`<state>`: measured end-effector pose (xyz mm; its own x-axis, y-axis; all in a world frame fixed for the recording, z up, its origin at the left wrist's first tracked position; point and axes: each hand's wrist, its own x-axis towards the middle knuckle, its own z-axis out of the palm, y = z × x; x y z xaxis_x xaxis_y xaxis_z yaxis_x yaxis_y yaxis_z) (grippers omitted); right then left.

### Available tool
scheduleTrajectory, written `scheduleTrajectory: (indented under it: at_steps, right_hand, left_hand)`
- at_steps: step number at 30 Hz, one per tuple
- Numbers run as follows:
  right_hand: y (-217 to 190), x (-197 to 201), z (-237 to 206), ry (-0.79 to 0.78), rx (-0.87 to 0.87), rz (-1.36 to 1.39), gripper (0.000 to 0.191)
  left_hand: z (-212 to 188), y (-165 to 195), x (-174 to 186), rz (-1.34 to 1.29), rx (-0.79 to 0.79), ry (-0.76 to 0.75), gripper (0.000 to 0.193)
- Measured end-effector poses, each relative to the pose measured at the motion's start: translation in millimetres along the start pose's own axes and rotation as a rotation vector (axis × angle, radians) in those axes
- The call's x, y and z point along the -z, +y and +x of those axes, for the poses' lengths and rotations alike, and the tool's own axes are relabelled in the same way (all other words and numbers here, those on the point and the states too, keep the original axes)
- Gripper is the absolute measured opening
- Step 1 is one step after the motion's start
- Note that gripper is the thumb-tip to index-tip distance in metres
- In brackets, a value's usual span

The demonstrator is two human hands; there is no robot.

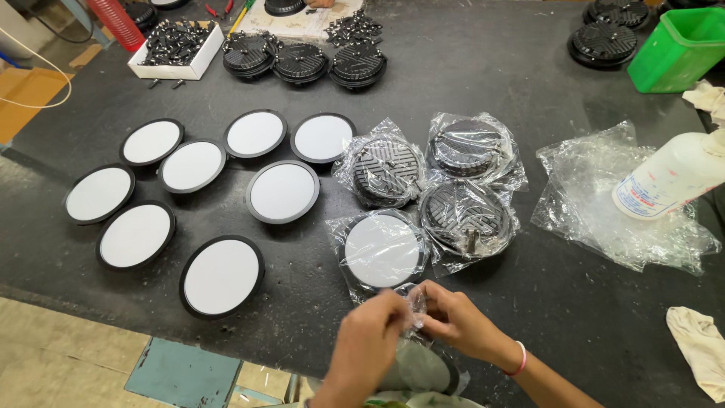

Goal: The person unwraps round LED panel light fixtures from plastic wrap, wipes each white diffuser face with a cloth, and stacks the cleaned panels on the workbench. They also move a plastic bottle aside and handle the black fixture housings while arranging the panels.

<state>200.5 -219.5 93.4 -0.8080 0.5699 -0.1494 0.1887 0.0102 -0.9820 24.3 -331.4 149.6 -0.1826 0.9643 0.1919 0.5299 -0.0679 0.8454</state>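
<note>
Hands meet at the near edge of the dark worktable (pixel 529 91): the left hand (pixel 368 332) and right hand (pixel 455 321) both pinch the mouth of a clear plastic bag (pixel 414 304), fingers closed on the film, with a round black-rimmed light panel (pixel 423 369) inside it below the wrists. Just beyond lie four bagged round panels (pixel 423 196), one white face up, three showing ribbed black backs. To the left, nine unbagged white-faced discs (pixel 219 276) rest bare on the table, so by my judgement about a third of the batch is wrapped. A heap of spare clear bags (pixel 596 204) sits to the right under a white spray bottle (pixel 668 177)
</note>
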Motion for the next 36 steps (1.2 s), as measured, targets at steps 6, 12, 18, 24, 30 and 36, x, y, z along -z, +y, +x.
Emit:
scheduleTrajectory:
  at_steps: [6,12,18,24,30,36]
  right_hand:
    - [0,0,-2,-0.041,0.023,0.055,0.017]
    - [1,3,-4,-0.053,0.005,0.093,0.016]
    - [-9,4,-4,-0.087,0.065,0.056,0.015]
    - [-36,12,-11,-0.235,0.02,-0.074,0.02]
    - [-51,7,-18,-0.153,0.004,-0.041,0.027]
    - [-50,18,-12,0.15,0.443,-0.215,0.028]
  left_hand:
    - [30,4,22,-0.079,0.234,-0.215,0.068]
    - [17,-3,22,-0.005,-0.131,-0.196,0.015]
    - [-5,0,44,0.174,-0.459,-0.32,0.029]
    - [-7,13,40,0.263,-0.459,-0.272,0.021]
    - [-6,-9,49,-0.311,0.063,-0.203,0.025]
    - [12,-99,63,-0.466,0.422,0.541,0.03]
